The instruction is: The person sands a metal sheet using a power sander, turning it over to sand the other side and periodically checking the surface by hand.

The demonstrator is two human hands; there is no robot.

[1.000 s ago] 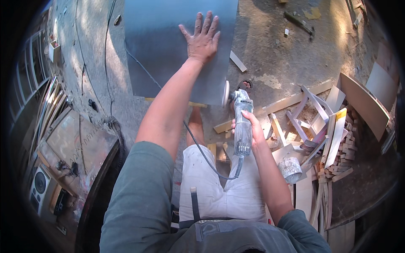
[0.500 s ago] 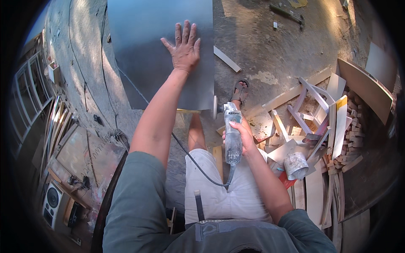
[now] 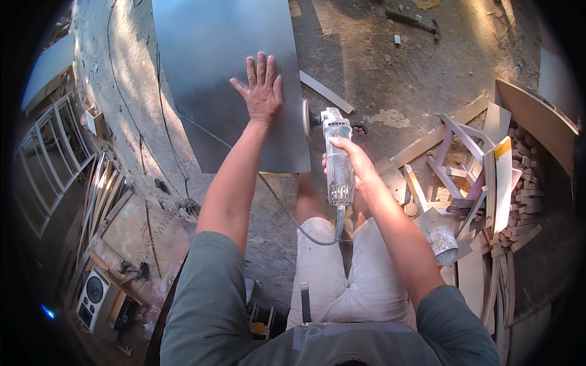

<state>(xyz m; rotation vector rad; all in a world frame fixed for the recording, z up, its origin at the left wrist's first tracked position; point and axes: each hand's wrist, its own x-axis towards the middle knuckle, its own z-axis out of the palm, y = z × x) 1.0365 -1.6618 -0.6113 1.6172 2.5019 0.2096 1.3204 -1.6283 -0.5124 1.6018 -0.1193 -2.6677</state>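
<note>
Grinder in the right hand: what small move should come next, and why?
Probably guide the grinder slowly along the right edge of the dark panel: the right hand grips the grinder, the disc faces that edge, though contact is unclear, and the left hand lies flat on the panel, apparently steadying it.

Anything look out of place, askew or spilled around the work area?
Two things stand out. The power cord lies across the dark panel and under the left forearm, where it could snag. At right, a spattered can looks tipped among jumbled wood pieces; I can't make out any spill.
</note>
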